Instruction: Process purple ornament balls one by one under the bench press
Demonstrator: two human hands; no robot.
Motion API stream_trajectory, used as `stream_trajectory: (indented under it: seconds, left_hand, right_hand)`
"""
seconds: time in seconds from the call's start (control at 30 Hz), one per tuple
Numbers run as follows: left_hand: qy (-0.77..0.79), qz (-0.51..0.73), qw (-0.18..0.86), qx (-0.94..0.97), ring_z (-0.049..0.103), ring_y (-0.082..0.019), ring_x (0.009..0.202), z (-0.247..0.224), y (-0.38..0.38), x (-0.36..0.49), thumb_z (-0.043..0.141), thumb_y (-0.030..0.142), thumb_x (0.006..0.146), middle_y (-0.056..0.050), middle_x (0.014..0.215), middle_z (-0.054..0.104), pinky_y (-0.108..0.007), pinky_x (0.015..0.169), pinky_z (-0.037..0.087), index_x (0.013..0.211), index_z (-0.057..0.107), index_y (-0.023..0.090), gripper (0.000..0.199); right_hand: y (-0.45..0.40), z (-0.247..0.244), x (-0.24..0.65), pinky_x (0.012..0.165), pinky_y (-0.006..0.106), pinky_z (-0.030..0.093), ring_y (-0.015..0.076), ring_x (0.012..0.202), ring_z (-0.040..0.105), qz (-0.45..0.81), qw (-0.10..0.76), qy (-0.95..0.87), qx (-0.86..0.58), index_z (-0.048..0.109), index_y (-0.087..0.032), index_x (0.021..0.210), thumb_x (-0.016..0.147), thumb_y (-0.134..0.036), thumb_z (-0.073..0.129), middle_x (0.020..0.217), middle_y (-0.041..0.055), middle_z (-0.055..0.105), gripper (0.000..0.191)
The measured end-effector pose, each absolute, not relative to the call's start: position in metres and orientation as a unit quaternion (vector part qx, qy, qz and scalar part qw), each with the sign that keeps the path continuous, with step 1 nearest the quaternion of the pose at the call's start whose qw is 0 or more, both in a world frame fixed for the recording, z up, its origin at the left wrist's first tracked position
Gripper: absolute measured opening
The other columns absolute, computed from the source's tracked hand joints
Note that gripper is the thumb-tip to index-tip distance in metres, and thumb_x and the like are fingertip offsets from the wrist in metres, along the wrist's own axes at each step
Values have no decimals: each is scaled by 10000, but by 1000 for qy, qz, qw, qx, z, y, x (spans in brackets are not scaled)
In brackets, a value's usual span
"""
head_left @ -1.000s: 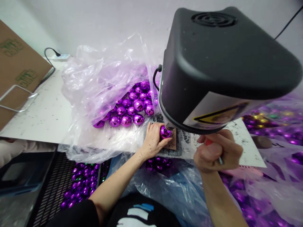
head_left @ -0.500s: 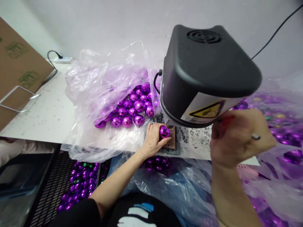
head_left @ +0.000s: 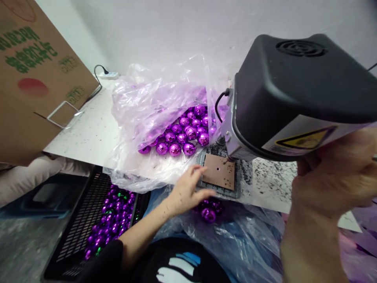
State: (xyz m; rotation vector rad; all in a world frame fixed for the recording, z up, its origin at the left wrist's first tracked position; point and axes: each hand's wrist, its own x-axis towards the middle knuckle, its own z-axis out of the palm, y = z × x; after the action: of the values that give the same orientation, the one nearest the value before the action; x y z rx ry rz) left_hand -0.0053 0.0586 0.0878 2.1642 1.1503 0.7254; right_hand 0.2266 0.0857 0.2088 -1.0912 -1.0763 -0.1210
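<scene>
My left hand (head_left: 187, 192) is open with its fingers apart, beside a square brown board (head_left: 219, 173) with a small hole in its middle. Nothing is in its grasp. Just below the table edge, a shiny purple faceted ball (head_left: 208, 215) shows among other purple balls in the clear plastic over my lap. At the far right, my right hand (head_left: 338, 177) is curled closed beside the black machine head (head_left: 306, 82). A metal rod end shows by its fingers, seemingly the machine's handle, mostly hidden.
A plastic bag (head_left: 132, 106) of purple balls (head_left: 182, 138) lies on the white table (head_left: 79, 137). A cardboard box (head_left: 44, 78) stands left. Below is a black crate (head_left: 79, 220) of purple and green balls. Dark shavings (head_left: 272, 177) cover the table's right side.
My left hand has let go of the purple ball and drawn back, leaving the board bare. The view has swung left, so the machine and right hand appear farther right.
</scene>
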Motion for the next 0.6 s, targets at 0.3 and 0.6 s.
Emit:
stream_trajectory:
  seconds: [0.3, 0.6]
  left_hand:
    - [589, 209, 9, 781, 525, -342, 1019, 71, 153, 0, 659, 452, 868, -141, 973, 610, -509, 904, 417, 1012, 652, 161, 325]
    - [495, 360, 255, 749, 603, -239, 1040, 85, 133, -18, 727, 387, 835, -100, 1187, 605, -404, 901, 504, 1194, 516, 202, 456]
  right_hand:
    - [80, 210, 228, 352, 201, 263, 57, 413, 419, -11, 706, -489, -511, 548, -96, 660, 859, -586, 556, 494, -23, 347, 529]
    - [81, 211, 225, 373, 178, 257, 29, 418, 399, -5, 704, -489, -516, 505, -102, 656, 871, -599, 527, 503, -35, 334, 542]
